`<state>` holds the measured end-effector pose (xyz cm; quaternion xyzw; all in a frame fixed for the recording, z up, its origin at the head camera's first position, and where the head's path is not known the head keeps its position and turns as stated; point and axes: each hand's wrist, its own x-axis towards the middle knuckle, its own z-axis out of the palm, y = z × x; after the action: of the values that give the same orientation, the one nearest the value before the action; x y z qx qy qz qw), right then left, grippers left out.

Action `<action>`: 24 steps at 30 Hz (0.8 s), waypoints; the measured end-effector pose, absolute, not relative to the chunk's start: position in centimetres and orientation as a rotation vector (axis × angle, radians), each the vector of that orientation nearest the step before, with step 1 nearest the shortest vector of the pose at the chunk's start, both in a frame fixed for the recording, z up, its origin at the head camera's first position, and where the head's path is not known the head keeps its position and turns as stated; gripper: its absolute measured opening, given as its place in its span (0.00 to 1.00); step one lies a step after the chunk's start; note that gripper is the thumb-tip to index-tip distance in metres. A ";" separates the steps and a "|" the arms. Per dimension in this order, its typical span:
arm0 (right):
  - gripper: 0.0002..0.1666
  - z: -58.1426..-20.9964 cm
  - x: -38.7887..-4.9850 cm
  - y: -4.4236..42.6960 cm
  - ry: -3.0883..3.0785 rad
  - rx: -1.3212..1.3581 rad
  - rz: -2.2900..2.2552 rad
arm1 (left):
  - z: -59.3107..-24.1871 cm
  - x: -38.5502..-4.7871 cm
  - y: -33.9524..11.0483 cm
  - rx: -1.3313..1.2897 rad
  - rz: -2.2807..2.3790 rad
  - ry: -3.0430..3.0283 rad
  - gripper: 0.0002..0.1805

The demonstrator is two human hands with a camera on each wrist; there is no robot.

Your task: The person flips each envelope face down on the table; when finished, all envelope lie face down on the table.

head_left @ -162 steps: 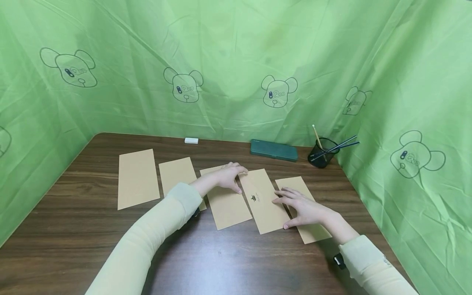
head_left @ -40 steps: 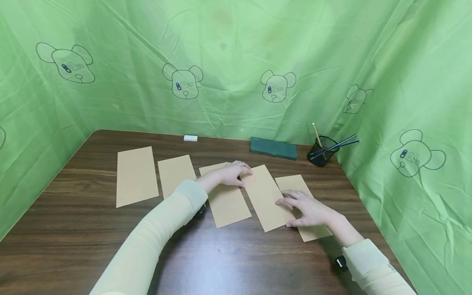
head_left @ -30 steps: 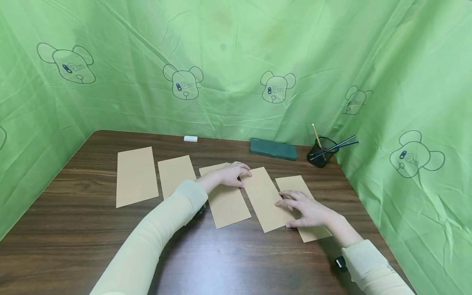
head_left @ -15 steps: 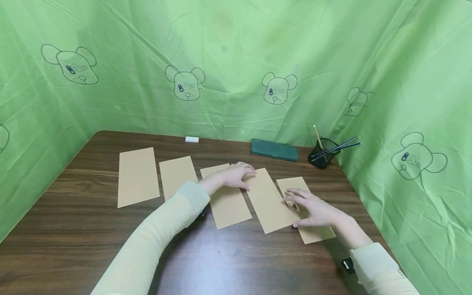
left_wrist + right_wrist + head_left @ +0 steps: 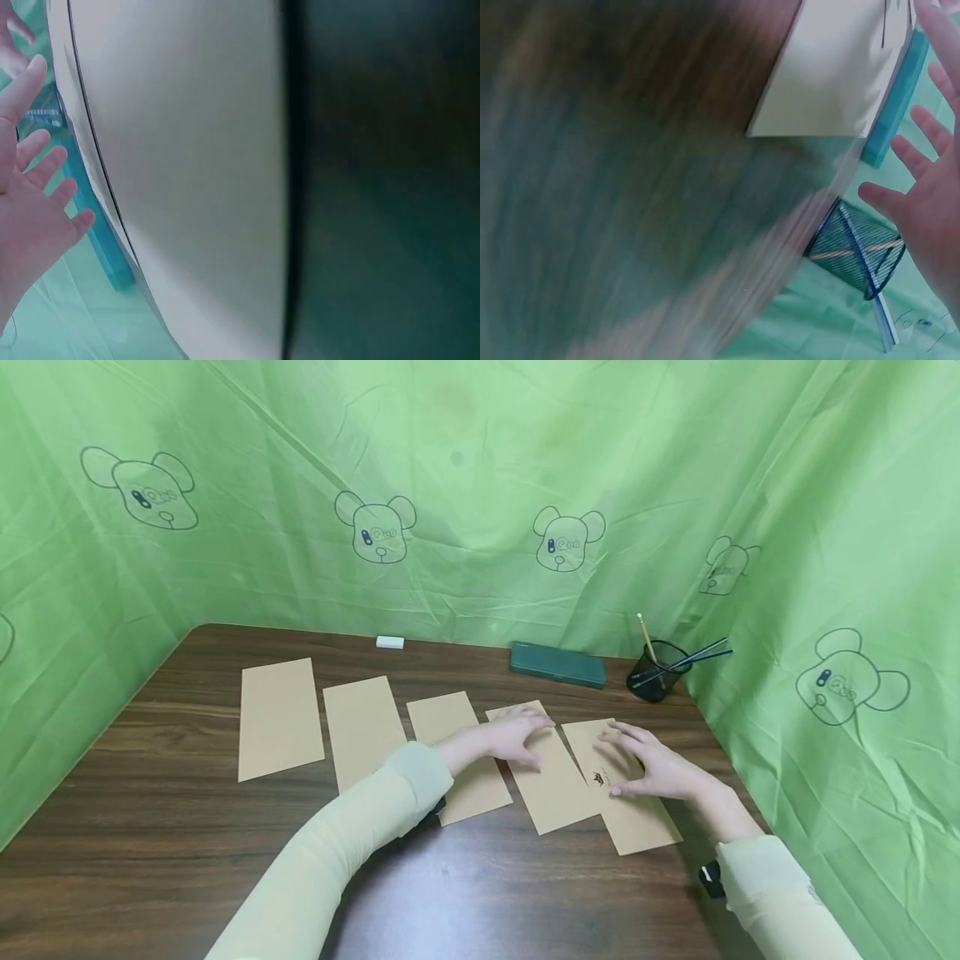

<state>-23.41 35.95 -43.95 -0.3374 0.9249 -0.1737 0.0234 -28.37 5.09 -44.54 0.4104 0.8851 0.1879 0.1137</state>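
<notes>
Several flat kraft-brown rectangles, looking like thin notebooks, lie in a slanted row on the wooden table. My left hand [image 5: 517,737] is over the upper part of the fourth notebook [image 5: 558,797] from the left, fingers loosely spread and holding nothing. My right hand [image 5: 663,768] is over the rightmost notebook [image 5: 641,827], thumb and fingers apart, nothing between them. A small dark crown print shows on that notebook; the others show plain faces. In the left wrist view the left hand [image 5: 34,202] has spread fingers. The right wrist view shows the right hand [image 5: 930,180] likewise spread.
A green pencil case [image 5: 557,665] lies at the table's back, left of a black mesh pen cup [image 5: 655,681] with pencils in it. A white eraser [image 5: 390,642] sits at the back edge. Green curtain [image 5: 465,485] encloses the table's back and sides.
The fourth notebook's crown print, visible at first, gives way to a plain face. Both hands have since shifted and come off the notebooks' edges, the left rightward, uncovering the rightmost one's crown.
</notes>
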 end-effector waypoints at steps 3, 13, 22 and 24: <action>0.50 -44.4 -24.3 36.5 2.871 -1.021 -0.554 | -44.6 -27.7 5.9 1.214 0.514 2.595 0.45; 0.50 -45.2 -26.6 37.7 2.873 -0.858 -0.540 | -44.6 -26.6 8.1 1.301 0.403 2.560 0.47; 0.52 -45.4 -27.9 37.7 2.836 -0.845 -0.532 | -44.5 -26.4 9.0 1.386 0.312 2.490 0.42; 0.53 -45.4 -28.2 37.7 2.823 -0.854 -0.540 | -44.5 -26.4 9.0 1.378 0.302 2.483 0.42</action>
<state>-28.15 37.74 -45.39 -0.2842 0.9391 -0.1797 0.0713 -26.44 9.01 -44.54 0.4777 0.8606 0.1046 0.1422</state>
